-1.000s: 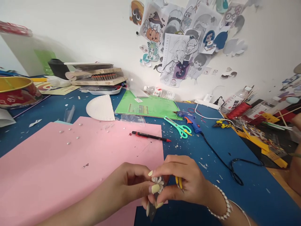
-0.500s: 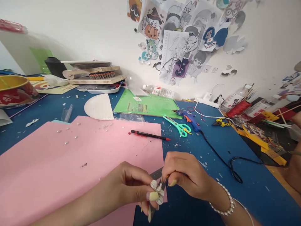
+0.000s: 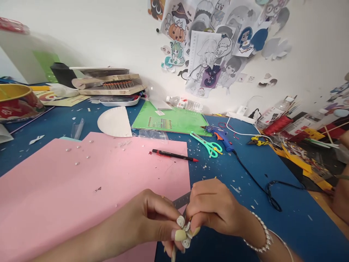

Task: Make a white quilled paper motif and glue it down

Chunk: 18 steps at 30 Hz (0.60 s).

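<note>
Low in the middle, my left hand [image 3: 152, 225] pinches a small white piece with spiral rosettes [image 3: 186, 243] between thumb and fingers. My right hand [image 3: 214, 205], wearing a pearl bracelet [image 3: 264, 236], meets it from the right. Its thumb and fingertips are closed against the rosettes' edge; whatever they grip is hidden. A dark ruler [image 3: 182, 200] lies partly covered beneath both hands, over the edge of the pink sheet [image 3: 131, 196].
Beyond the hands lie a black-and-red pen [image 3: 174, 155], teal scissors [image 3: 208, 145] and a blue glue gun [image 3: 223, 140] with a trailing black cord [image 3: 251, 176]. Loose pearls [image 3: 77, 163] and paper scraps dot the surface. A green sheet [image 3: 185, 120] lies by the wall.
My right fingers have moved left and down, from just beside the white rosette piece to touching it. My left hand keeps its pinch, slightly lower. The view has shifted a little.
</note>
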Available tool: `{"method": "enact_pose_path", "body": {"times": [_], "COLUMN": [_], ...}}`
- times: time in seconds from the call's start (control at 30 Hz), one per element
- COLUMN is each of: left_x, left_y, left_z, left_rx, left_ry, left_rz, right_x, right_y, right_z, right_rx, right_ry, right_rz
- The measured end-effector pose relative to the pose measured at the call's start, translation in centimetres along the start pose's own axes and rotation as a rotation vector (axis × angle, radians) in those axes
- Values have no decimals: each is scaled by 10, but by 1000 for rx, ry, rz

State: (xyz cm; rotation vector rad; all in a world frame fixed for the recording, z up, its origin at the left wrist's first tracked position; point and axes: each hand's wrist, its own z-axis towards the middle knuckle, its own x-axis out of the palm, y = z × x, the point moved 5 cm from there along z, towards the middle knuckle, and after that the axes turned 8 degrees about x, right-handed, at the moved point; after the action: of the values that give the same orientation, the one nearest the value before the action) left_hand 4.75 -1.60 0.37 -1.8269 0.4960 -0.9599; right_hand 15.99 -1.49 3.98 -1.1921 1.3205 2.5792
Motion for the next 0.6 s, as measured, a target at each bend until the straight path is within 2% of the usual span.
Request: {"method": "enact_pose_path", "body": {"times": [0.2,0.47,0.6], "left_x": [3,4,3], "left_y": [3,9,10], "left_z": [-2,-5,-3], "left_rx": [-20,-23,20], "left_ry": [59,101,105], "left_rz": [-19,31,72], "right_x": [3,13,19], "right_y": [2,3,0], "right_z": [0,-1,-3], "right_rx": [-28,-76,-99], "right_ry": [37,185,249], "right_rz": [58,113,140]}}
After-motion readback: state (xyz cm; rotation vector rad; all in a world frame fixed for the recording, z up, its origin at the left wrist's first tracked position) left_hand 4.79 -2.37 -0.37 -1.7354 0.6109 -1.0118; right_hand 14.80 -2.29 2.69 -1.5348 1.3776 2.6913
